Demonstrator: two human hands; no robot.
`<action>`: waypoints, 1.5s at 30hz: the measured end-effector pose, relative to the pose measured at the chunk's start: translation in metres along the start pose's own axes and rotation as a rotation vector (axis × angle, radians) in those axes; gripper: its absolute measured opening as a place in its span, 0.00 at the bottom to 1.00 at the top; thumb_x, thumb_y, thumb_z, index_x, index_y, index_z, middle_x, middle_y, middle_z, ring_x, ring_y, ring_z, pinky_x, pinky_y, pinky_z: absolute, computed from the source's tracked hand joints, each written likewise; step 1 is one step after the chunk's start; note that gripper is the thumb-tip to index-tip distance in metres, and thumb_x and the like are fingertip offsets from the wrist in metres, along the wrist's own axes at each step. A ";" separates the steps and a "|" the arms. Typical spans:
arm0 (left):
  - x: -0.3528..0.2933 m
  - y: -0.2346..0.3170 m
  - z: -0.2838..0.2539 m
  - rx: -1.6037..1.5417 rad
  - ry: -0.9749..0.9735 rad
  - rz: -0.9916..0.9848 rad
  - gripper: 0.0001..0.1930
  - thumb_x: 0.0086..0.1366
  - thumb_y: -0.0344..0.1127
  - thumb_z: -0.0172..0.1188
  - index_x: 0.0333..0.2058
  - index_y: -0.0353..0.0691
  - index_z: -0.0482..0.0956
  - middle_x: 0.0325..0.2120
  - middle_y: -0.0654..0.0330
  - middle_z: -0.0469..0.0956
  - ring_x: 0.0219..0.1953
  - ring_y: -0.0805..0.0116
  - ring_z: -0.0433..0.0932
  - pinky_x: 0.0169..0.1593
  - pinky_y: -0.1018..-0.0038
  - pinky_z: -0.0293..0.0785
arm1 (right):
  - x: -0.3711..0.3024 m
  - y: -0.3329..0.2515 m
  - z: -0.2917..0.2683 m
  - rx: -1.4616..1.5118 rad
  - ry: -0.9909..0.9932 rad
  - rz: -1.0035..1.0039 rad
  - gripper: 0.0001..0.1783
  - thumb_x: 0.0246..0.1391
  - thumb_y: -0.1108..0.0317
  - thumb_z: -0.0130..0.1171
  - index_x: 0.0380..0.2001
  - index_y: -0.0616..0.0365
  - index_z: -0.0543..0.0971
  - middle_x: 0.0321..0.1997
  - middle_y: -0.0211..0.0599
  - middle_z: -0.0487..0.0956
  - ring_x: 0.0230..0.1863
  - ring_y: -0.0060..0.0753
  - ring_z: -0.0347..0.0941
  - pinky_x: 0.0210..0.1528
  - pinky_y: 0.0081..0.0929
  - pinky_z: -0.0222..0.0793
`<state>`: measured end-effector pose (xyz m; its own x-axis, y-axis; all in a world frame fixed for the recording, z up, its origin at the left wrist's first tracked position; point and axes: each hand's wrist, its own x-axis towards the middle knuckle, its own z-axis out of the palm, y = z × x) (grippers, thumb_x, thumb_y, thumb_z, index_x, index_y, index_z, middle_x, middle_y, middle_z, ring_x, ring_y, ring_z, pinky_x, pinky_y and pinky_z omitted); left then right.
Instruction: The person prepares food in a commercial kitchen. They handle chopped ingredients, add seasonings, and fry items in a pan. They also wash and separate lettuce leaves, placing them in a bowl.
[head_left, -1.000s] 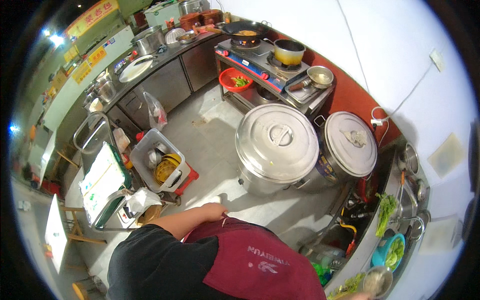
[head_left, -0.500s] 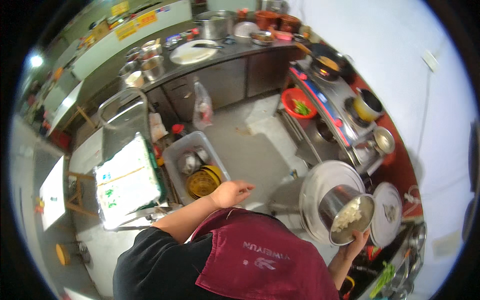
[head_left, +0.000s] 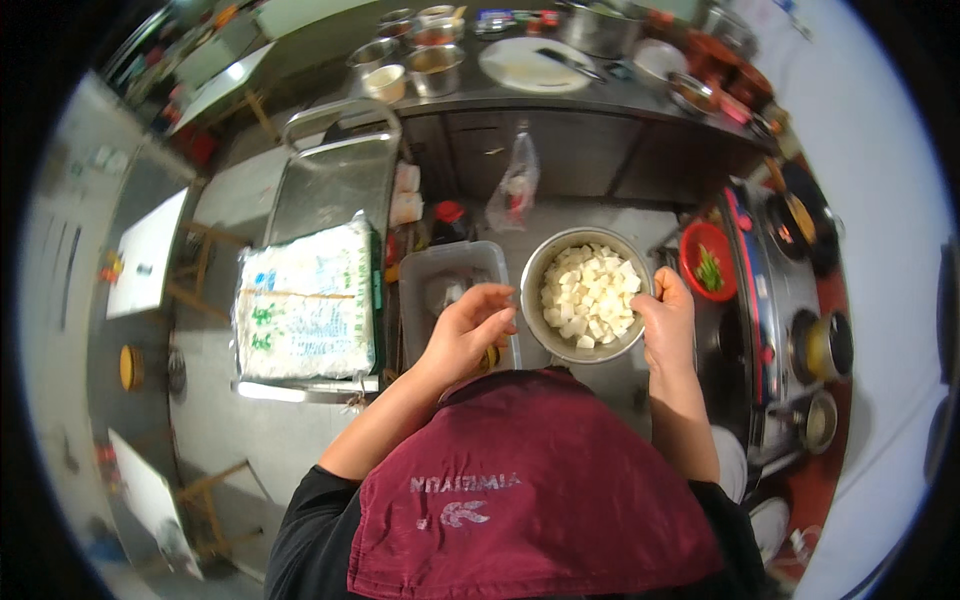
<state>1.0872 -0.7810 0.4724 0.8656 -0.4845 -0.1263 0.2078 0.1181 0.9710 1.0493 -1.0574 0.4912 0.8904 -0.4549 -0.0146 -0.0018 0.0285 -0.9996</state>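
Note:
In front of my body is a round metal pot [head_left: 534, 272], its mouth facing up. White cubes [head_left: 590, 295], soft-looking and possibly tofu, fill much of it. My right hand [head_left: 667, 318] grips the pot's right rim, thumb over the edge. Just left of the pot, my left hand [head_left: 466, 332] has loosely bent fingers, thumb apart, and holds nothing; a small gap seems to separate it from the rim. Below that hand, a clear plastic tub [head_left: 412, 290] stands low, partly covered by my hand and arm.
A metal cart [head_left: 325, 195] at left carries a large plastic-wrapped white package [head_left: 305, 305]. Across the back runs a counter [head_left: 490, 112] with a white cutting board [head_left: 525, 68], a knife and pots. At right are a gas stove [head_left: 775, 290] and a red basin [head_left: 692, 250] with green vegetables.
My right hand has brought the pot from the far right to in front of me and levelled it. My left hand has come near its left side. The view has swung left.

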 end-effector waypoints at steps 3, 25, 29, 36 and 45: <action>0.039 0.008 0.008 0.020 0.194 -0.093 0.13 0.68 0.35 0.60 0.46 0.36 0.71 0.39 0.62 0.76 0.37 0.74 0.77 0.39 0.78 0.77 | 0.059 0.004 0.024 0.004 -0.206 0.110 0.13 0.39 0.83 0.53 0.19 0.54 0.62 0.22 0.19 0.58 0.25 0.14 0.52 0.25 0.20 0.49; 0.314 0.022 0.102 -0.040 0.612 -0.150 0.07 0.55 0.22 0.55 0.31 0.38 0.68 0.21 0.68 0.69 0.19 0.80 0.67 0.20 0.80 0.62 | 0.361 -0.003 0.025 -0.645 -1.057 -0.882 0.04 0.46 0.74 0.59 0.29 0.59 0.79 0.32 0.44 0.79 0.37 0.48 0.76 0.40 0.38 0.74; 0.325 0.022 0.090 -0.268 0.661 -0.132 0.10 0.55 0.20 0.55 0.34 0.40 0.69 0.22 0.65 0.73 0.17 0.77 0.69 0.17 0.81 0.62 | 0.391 -0.072 0.020 -0.387 -0.960 -0.533 0.06 0.44 0.78 0.66 0.28 0.63 0.81 0.35 0.41 0.82 0.33 0.39 0.80 0.38 0.29 0.77; 0.335 0.036 0.059 -0.328 0.746 -0.052 0.08 0.56 0.24 0.56 0.29 0.45 0.67 0.16 0.67 0.69 0.10 0.79 0.63 0.12 0.81 0.57 | 0.413 -0.187 -0.005 0.646 -1.538 -0.224 0.05 0.47 0.79 0.65 0.29 0.66 0.81 0.34 0.47 0.82 0.35 0.40 0.81 0.37 0.34 0.79; 0.383 0.097 -0.057 -0.286 1.091 0.115 0.06 0.57 0.24 0.53 0.32 0.43 0.70 0.18 0.67 0.72 0.10 0.79 0.63 0.12 0.83 0.58 | 0.409 -0.185 0.107 1.600 -0.978 -0.352 0.12 0.60 0.75 0.56 0.32 0.79 0.80 0.40 0.67 0.80 0.38 0.60 0.80 0.40 0.41 0.81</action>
<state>1.4652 -0.9055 0.5068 0.7919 0.5404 -0.2844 0.0762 0.3747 0.9240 1.4628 -1.1538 0.6726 0.6666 -0.0493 0.7438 0.0630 0.9980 0.0097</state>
